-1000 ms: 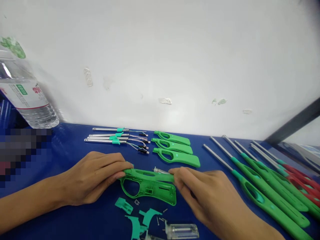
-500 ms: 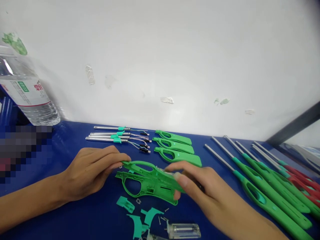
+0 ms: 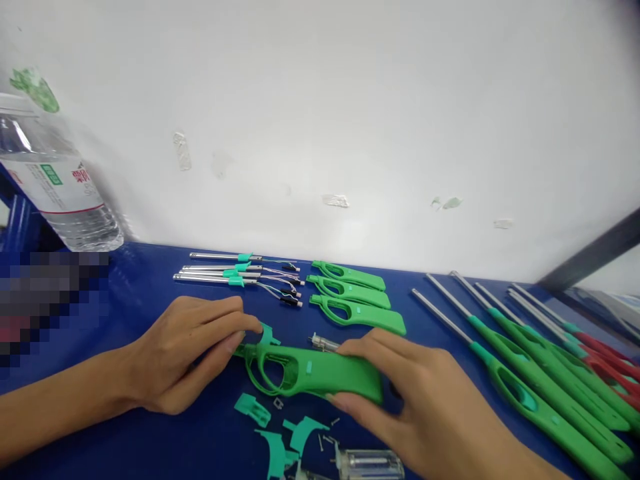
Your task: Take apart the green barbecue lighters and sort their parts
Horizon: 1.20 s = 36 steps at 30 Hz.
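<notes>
Two green lighter handle halves (image 3: 333, 375) lie one over the other between the hands, their finger loops slightly out of line. The left hand (image 3: 187, 357) is closed in a pinch at the narrow nose end; the right hand (image 3: 425, 393) grips the broad butt, thumb on the near edge and fingers over the far one. Just nearer than the halves lie teal plastic parts (image 3: 307, 432) and small screws (image 3: 321, 443), with a clear fuel tank (image 3: 371, 463) beside the right hand's near side. Wired metal tubes (image 3: 215, 281) rest beyond the left hand.

The moulded plastic looks light and fairly stiff, smooth enough to slide if squeezed unevenly. The thin loop would likely flex or crack first, so the broad butt offers the surest hold, with only light fingertips at the nose.
</notes>
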Motion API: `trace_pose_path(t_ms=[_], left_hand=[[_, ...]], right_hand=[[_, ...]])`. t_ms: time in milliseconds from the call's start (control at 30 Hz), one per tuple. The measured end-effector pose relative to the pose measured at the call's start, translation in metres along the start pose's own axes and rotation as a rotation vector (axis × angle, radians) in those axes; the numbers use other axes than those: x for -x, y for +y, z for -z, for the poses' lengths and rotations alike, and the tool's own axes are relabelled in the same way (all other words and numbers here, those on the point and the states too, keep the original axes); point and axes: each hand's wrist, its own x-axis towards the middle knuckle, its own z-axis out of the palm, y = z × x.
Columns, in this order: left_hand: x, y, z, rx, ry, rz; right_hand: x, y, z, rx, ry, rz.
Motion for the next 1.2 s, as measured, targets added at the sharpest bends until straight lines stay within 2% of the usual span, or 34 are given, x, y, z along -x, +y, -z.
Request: trace_pose_path(t_ms=[100, 267, 367, 533, 967, 1200], left_hand=[[-0.004, 0.001, 0.003, 0.012, 0.009, 0.001], [-0.008, 0.000, 0.001, 0.015, 0.006, 0.015], [-0.009, 0.001, 0.000, 0.016, 0.004, 0.017], [-0.008, 0.001, 0.001, 0.006, 0.007, 0.009], [-0.007, -0.001, -0.002, 0.004, -0.031, 0.042], [-0.006, -0.001, -0.001, 0.009, -0.049, 0.071]], right_hand=[[0.007, 0.000, -0.010, 0.050, -0.044, 0.050], [0.009, 0.001, -0.025, 0.165, 0.051, 0.060], [0.008, 0.002, -0.030, 0.187, 0.024, 0.058], [0.010, 0.004, -0.032, 0.207, -0.036, 0.058], [0.001, -0.006, -0.034, 0.183, 0.010, 0.070], [0.003, -0.003, -0.037, 0.237, 0.018, 0.140]])
